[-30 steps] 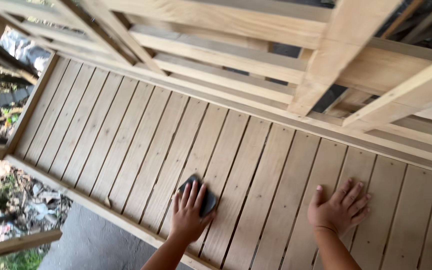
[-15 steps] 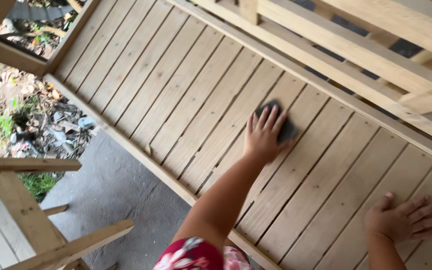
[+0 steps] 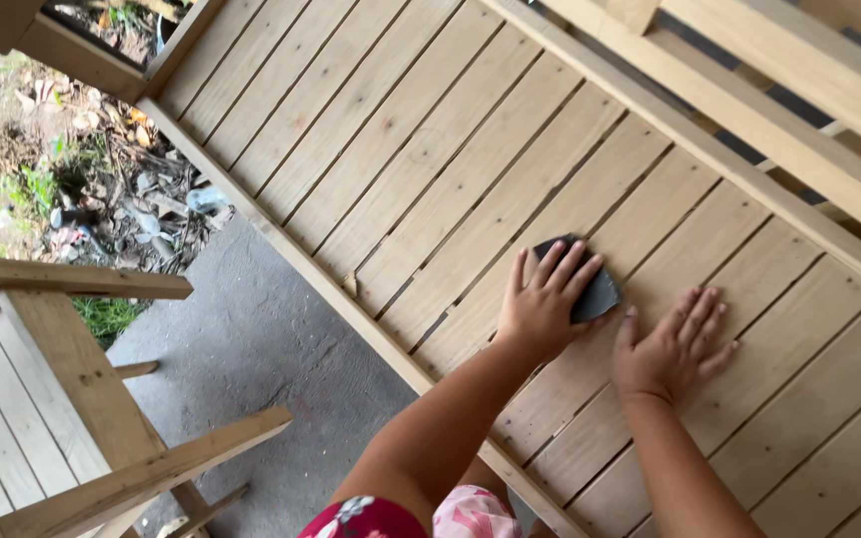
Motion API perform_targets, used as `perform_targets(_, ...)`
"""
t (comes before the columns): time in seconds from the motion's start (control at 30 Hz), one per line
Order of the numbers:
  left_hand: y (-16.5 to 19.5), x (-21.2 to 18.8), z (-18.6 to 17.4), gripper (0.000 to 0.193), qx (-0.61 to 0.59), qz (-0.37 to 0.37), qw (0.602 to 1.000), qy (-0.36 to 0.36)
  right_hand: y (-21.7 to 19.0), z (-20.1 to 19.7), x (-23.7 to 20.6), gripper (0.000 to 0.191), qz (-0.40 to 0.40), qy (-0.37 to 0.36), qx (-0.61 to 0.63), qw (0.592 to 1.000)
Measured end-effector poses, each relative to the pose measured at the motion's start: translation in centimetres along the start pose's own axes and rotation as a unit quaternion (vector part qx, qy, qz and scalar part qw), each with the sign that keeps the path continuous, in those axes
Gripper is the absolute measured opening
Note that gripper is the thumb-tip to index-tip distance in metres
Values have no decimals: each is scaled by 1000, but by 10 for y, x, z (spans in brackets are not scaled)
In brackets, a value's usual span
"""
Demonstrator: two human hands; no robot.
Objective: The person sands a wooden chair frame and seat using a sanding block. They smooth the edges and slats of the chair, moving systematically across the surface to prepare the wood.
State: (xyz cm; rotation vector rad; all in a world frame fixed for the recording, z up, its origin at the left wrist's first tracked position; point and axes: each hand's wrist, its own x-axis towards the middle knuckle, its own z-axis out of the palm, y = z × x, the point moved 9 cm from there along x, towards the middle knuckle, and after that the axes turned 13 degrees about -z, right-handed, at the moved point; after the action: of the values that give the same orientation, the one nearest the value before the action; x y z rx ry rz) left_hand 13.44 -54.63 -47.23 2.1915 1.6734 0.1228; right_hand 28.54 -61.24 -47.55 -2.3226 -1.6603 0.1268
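Head view looks down on both hands lying on a slatted wooden panel [image 3: 421,149]. Left hand [image 3: 542,304] lies flat with fingers spread, pressing a dark sanding pad [image 3: 598,291] against the boards; the pad shows past the fingertips, on the side toward the right hand. Right hand [image 3: 672,344] rests open just beside it, palm down on the bare slats, holding nothing. Beyond the hands runs a wooden rail [image 3: 749,110]. Below the left forearm the panel's edge gives way to a grey concrete floor [image 3: 251,369], and farther left stands another wooden frame [image 3: 82,399].
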Motion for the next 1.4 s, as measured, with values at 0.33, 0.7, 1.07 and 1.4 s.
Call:
perform_targets(0.33,-50,-100,-4,58,-74,33,975,-208,9,12,1,91,9,-4,6,1000)
perform_targets(0.7,-132,-72,-36,86,85,-169,973,-134,13,13,1,92,31,-21,1,999)
perform_targets(1.07,-151,35,-67,77,87,-187,976,75,7,13,0,90,13,-13,-3,1000)
perform_targets(1.4,-58,-29,-61,47,-125,64,990,8,6,8,1,92,7,1,6,1000)
